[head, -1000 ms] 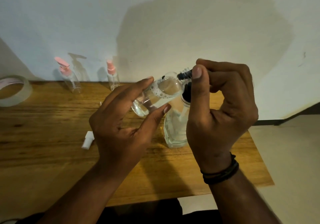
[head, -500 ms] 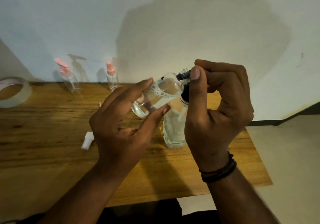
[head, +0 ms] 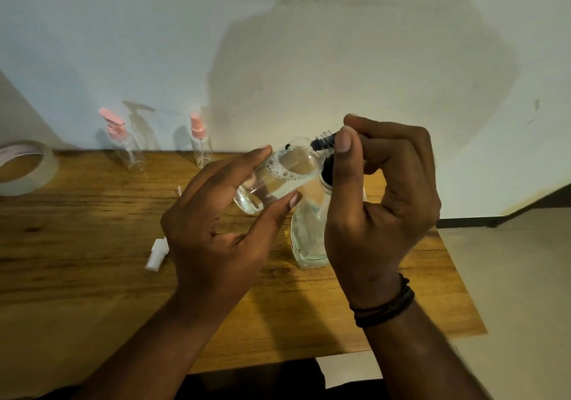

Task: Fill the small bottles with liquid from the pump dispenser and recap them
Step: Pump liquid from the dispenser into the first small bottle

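Note:
My left hand [head: 213,233] holds a small clear bottle [head: 278,174] tilted, neck up to the right, between fingers and thumb. It holds clear liquid with foam bubbles. My right hand [head: 377,214] curls over the black nozzle [head: 321,145] of the pump dispenser, thumb against the small bottle's neck. The nozzle sits in the bottle's mouth. The clear dispenser bottle [head: 309,233] stands on the wooden table [head: 92,245] below, partly hidden by my right hand. A white cap [head: 156,254] lies on the table left of my left hand.
Two small clear bottles with pink tops, one a pump [head: 123,143] and one a sprayer [head: 200,143], stand at the table's back edge by the wall. A tape roll [head: 27,168] lies at the far left. The table's right edge drops to the floor.
Both hands and the tilted bottle stay almost where they were. The right hand shifted only slightly.

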Available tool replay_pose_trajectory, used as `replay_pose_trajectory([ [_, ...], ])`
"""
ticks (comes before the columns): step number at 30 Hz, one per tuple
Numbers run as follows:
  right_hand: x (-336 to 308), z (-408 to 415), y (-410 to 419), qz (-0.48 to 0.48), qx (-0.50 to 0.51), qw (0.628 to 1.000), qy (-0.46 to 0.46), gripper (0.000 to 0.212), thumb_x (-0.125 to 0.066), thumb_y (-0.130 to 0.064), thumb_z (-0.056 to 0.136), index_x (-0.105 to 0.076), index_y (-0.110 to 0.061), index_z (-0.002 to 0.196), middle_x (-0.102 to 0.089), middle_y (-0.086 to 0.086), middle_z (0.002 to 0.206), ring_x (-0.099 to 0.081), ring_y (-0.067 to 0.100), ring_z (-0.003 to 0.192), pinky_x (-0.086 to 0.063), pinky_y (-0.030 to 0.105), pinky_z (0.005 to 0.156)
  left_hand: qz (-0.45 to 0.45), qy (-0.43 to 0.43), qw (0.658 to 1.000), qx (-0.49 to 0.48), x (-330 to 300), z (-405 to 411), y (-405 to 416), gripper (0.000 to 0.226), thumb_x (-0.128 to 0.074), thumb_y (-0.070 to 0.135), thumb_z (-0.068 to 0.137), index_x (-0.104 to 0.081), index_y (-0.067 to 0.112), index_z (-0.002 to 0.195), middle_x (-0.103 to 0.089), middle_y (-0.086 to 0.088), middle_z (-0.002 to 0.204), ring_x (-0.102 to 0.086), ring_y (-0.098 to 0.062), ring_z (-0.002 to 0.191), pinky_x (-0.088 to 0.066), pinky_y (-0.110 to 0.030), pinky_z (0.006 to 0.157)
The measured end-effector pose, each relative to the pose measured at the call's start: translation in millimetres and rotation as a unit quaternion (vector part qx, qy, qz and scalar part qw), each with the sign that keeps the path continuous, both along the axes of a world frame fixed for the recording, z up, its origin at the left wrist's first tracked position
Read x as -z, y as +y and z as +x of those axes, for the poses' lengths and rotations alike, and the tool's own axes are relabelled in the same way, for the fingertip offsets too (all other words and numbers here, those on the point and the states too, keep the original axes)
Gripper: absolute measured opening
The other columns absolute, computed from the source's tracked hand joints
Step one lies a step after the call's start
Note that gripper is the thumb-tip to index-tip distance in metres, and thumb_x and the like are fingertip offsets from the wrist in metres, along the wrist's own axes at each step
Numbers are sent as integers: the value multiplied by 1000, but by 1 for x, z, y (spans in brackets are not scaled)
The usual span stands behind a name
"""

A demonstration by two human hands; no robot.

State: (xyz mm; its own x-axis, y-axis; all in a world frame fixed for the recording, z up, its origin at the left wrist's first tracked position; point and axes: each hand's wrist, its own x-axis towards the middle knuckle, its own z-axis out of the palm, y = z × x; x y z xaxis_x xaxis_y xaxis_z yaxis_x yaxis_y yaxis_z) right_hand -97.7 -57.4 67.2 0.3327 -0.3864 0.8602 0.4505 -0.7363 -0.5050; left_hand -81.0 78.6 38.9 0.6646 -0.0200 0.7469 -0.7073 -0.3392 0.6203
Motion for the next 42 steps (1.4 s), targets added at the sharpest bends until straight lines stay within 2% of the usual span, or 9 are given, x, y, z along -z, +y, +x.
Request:
replay_pose_trajectory([
  [6, -6, -2, -3, -18, 3, 1000, 4, 17, -61, -9, 99, -67, -9, 83, -66, 1, 92, -66, 26, 86, -49, 50, 70, 10, -6, 1000, -4, -1, 0, 0, 47, -84, 24, 88, -66, 1, 125, -66, 3, 120, -67, -8, 110, -52, -17, 95],
  [14, 2, 0, 1, 14, -2, 1000, 1, 17, -62, -13, 100, -67, -9, 84, -70, 9, 97, -64, 23, 84, -50, 41, 71, 3, 4, 1000, 2, 1, 0, 0, 45, -84, 23, 89, -63, 8, 126, -62, 12, 123, -63, 4, 114, -51, -15, 95],
  [22, -8, -2, -6, -20, -1, 1000, -8, 13, -61, -10, 99, -60, -18, 89, -66, -1, 93, -67, 23, 88, -49, 52, 70, 13, -12, 1000, -1, -3, -1, -4, 46, -84, 24, 89, -63, 5, 126, -62, 9, 123, -65, -3, 112, -50, -15, 96],
  [28, -6, -3, -7, -9, -7, 1000, -14, 13, -62, -9, 99, -60, -17, 89, -66, 0, 94, -66, 23, 87, -50, 48, 70, 10, -18, 1000, -6, -2, -3, -6, 47, -86, 20, 87, -64, 2, 125, -65, 3, 121, -68, -10, 110, -53, -17, 95],
  [32, 1, -2, -4, 19, -11, 1000, -7, 17, -63, -12, 100, -66, -10, 83, -69, 8, 97, -66, 25, 87, -50, 49, 70, 7, -4, 1000, -6, 0, -2, -6, 45, -84, 22, 89, -64, 6, 125, -63, 9, 122, -64, 2, 113, -50, -14, 95],
  [35, -2, -3, -4, 9, -11, 1000, -4, 16, -62, -14, 100, -63, -16, 85, -68, 3, 96, -67, 23, 87, -50, 53, 69, 6, -6, 1000, -7, -1, -3, -6, 44, -82, 26, 90, -64, 8, 125, -61, 13, 123, -60, 9, 116, -48, -12, 95],
  [39, -11, -3, -8, -17, -3, 1000, -6, 14, -62, -11, 99, -59, -19, 88, -67, 1, 93, -68, 22, 89, -49, 53, 70, 16, -14, 1000, -9, -3, -2, -7, 45, -83, 24, 90, -64, 2, 125, -62, 7, 122, -64, -3, 111, -48, -12, 96],
  [42, -10, -5, -7, -14, -7, 1000, -7, 14, -62, -10, 99, -60, -18, 89, -68, 2, 93, -67, 24, 87, -49, 52, 70, 11, -23, 1000, -6, -2, -3, -7, 46, -84, 21, 89, -63, 3, 125, -62, 7, 122, -65, -6, 110, -50, -14, 96],
])
